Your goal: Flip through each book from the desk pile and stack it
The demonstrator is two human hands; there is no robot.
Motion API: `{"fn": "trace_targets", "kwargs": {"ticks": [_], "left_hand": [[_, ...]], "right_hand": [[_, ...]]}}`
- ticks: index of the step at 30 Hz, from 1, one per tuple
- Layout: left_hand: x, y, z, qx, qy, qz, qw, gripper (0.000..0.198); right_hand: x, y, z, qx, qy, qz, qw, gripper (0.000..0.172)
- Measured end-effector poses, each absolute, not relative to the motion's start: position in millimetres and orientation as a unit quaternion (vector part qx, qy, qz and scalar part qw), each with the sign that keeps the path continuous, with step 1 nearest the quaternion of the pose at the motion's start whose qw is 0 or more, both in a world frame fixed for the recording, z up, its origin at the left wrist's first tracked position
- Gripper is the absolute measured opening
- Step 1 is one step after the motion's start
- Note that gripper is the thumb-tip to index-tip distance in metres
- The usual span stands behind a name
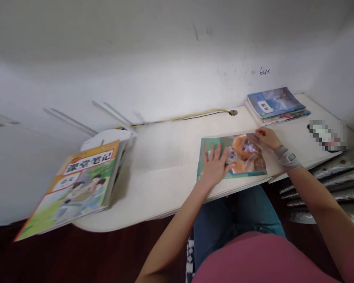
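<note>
A thin book (244, 151) lies flat near the desk's front edge, an orange furry animal and a smaller pale one pictured on its green-edged cover. Glossy clear plastic film (271, 161) seems to lie over it and reach past its right side. My left hand (214, 167) rests flat on the left part of the book, fingers spread. At the upper right corner, my right hand (267, 137) has thumb and fingertips pinched together, apparently on the film's edge. Exactly what lies between those fingertips is hard to make out.
Behind my right hand is a stack of books (275, 103). A blurred-out phone-like object (326, 135) lies at the right. More books (79, 184) stand at the white desk's (156, 169) left end. A yellow cable (194, 114) runs along the wall into a round hole.
</note>
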State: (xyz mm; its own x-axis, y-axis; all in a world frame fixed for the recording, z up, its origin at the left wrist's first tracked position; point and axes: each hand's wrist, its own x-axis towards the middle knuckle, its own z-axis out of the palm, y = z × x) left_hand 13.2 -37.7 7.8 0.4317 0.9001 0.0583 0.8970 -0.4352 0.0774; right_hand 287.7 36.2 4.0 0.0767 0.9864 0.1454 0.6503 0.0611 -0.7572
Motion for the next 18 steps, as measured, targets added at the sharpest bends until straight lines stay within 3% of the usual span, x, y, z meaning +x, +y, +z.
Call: {"fn": "trace_targets", "kwargs": {"ticks": [5,9,13,18], "left_hand": [[55,-42,7,0.883,0.466,0.043,0.032,0.071],[65,-44,0,0.890,0.450,0.067,0.034,0.070],[62,-44,-5,0.886,0.451,0.098,0.033,0.069],[61,-44,-6,0.886,0.451,0.104,0.030,0.068]], "right_hand": [[284,57,23,-0.595,-0.631,0.300,0.398,0.042],[285,62,45,-0.486,-0.630,0.466,0.388,0.048],[280,68,71,-0.429,-0.672,0.523,0.303,0.037],[266,81,98,-0.380,-0.812,0.431,0.103,0.037]]}}
